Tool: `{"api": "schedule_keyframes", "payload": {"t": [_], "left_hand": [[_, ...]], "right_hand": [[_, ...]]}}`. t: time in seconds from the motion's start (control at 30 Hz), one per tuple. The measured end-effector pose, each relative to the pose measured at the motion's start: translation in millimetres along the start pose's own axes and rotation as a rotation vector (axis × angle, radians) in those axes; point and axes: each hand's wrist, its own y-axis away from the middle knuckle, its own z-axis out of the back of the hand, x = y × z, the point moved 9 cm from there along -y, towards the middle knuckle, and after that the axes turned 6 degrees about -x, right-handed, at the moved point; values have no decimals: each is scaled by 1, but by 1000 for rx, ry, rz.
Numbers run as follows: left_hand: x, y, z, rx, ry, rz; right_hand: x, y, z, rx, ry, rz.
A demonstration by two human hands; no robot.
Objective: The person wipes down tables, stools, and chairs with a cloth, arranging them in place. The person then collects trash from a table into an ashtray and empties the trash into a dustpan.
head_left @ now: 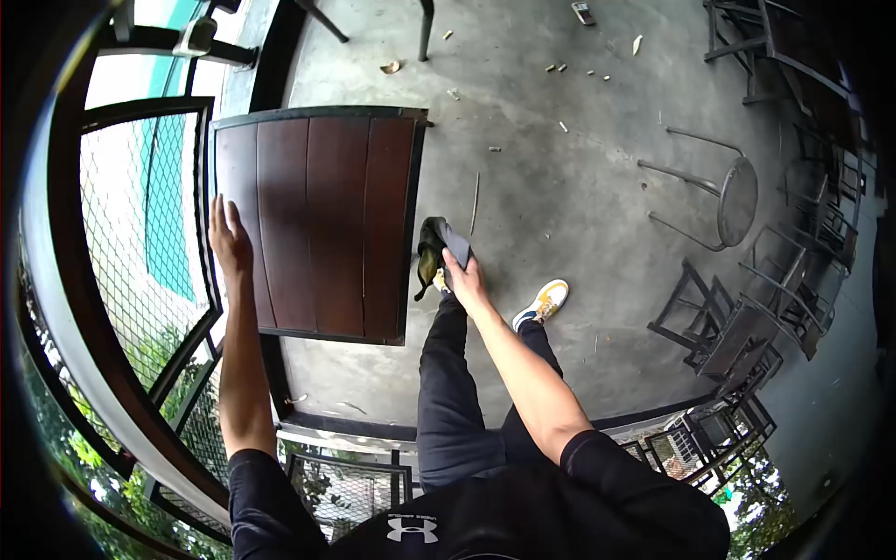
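My right hand (467,278) is closed around a limp grey and dark olive cloth (432,245), which hangs beside the table's near-right edge, above one of my shoes. Its exact kind I cannot make out. My left hand (231,241) is held out with its fingers stretched, at the left edge of a brown slatted wooden table (336,224) with a black frame. Whether that hand touches the tabletop I cannot tell.
Metal mesh window panels (149,243) run along the left side. A round metal stool (737,201) lies tipped over on the grey concrete floor (560,215), where several small bits of litter are scattered. Dark chairs and tables (737,336) stand along the right.
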Motion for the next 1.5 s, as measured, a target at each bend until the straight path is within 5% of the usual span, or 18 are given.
{"api": "schedule_keyframes", "payload": {"t": [0.1, 0.13, 0.27, 0.33, 0.47, 0.63, 0.73, 0.77, 0.87, 1.07, 1.27, 1.43, 1.5], "left_hand": [[-94, 54, -19, 171, 221, -161], [-129, 78, -27, 259, 322, -248], [-226, 191, -88, 815, 746, 390], [-265, 233, -110, 923, 779, 451], [-338, 254, -112, 737, 938, 607], [-434, 275, -134, 923, 744, 93], [-508, 332, -142, 1312, 1010, 415], [-533, 343, -144, 1329, 999, 396], [-605, 400, -150, 1496, 1282, 833], [-721, 452, -176, 1511, 1098, 577], [-800, 505, -197, 1691, 951, 448], [-849, 536, -202, 1806, 857, 411], [-866, 539, -206, 1853, 792, 249]], "right_hand": [[66, 35, 40, -152, 463, 607], [73, 43, 53, -171, 449, 612], [115, 81, 101, -295, 697, 809], [130, 94, 122, -283, 785, 929], [156, 115, 175, -256, 805, 1076], [187, 151, 266, -243, 708, 1215], [195, 161, 328, -263, 721, 1209], [196, 162, 349, -255, 731, 1212], [197, 160, 415, -295, 770, 1200], [196, 174, 544, -313, 615, 1079], [179, 171, 653, -610, 376, 897], [170, 162, 696, -659, 78, 771], [167, 159, 707, -714, 66, 772]]}}
